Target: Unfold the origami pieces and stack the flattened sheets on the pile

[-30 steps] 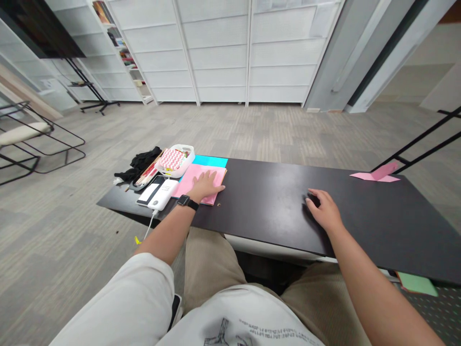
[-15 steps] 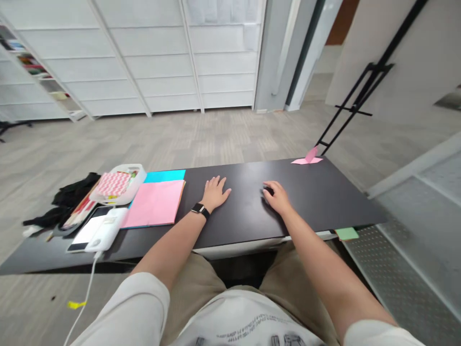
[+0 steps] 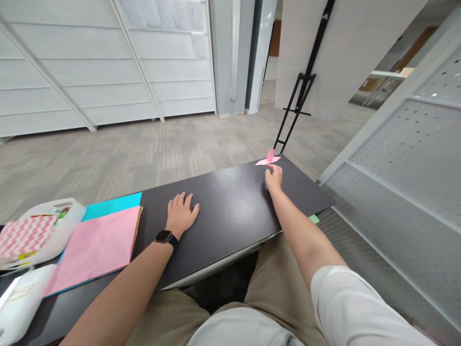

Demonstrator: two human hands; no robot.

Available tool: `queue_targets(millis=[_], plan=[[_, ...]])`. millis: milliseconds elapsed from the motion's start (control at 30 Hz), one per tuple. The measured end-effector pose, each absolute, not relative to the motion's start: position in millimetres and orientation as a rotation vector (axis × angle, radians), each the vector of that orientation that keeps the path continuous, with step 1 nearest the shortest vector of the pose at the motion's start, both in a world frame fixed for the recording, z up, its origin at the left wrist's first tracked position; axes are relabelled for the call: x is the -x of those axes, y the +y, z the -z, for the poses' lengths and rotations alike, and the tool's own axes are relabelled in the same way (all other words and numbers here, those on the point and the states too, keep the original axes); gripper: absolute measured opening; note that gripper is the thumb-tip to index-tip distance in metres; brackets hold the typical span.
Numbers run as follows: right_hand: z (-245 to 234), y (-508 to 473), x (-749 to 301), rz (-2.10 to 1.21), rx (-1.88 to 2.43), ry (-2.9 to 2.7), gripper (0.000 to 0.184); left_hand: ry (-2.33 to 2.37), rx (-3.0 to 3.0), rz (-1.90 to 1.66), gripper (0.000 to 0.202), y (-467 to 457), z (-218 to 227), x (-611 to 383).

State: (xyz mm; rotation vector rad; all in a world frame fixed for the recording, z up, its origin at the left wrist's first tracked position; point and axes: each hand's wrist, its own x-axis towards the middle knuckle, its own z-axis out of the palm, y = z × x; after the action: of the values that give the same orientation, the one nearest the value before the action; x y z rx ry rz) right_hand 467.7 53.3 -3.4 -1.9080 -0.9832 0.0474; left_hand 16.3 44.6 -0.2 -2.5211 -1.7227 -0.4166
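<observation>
My left hand [image 3: 182, 214] lies flat on the dark tabletop [image 3: 223, 211], fingers spread, a black watch [image 3: 164, 236] on its wrist. Further right, my right hand [image 3: 274, 178] reaches over the far part of the table. Its thumb and forefinger are apart with nothing between them. Just beyond those fingertips stands a folded pink paper piece [image 3: 269, 158], with flat pointed ends and an upright flap; whether the fingers touch it I cannot tell. Left of my left hand rests a stack of pink paper [image 3: 99, 240] with a blue sheet [image 3: 113, 205] sticking out behind.
A white basket [image 3: 68, 230] holding a pink-and-white zigzag item stands at the table's left. Near it lies a white device [image 3: 25, 298]. A green piece [image 3: 314, 219] pokes out at the right front edge. A black stand [image 3: 297, 105] rises behind the table.
The view has turned right. My right hand has moved forward from mid-table towards the folded pink paper. My left hand stays flat on the tabletop.
</observation>
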Motion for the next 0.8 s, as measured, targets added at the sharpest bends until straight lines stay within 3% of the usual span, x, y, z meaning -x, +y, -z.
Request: queue_targets(millis=[333, 567, 733, 800], plan=[[-29, 116, -537, -0.171, 2.087, -1.100, 0.046, -1.716, 2.512, 0.448, 0.062, 45, 0, -15], [-31, 123, -515, -0.258, 1.970, -1.183, 0.063, -1.725, 2.522, 0.449, 0.063, 46, -1, -16], [-38, 127, -433, -0.435, 1.745, -1.322, 0.048, -1.753, 2.544, 0.479, 0.062, 44, -3, -17], [-48, 125, -389, -0.607, 1.443, -1.359, 0.037, -1.785, 2.559, 0.556, 0.060, 45, -1, -15]])
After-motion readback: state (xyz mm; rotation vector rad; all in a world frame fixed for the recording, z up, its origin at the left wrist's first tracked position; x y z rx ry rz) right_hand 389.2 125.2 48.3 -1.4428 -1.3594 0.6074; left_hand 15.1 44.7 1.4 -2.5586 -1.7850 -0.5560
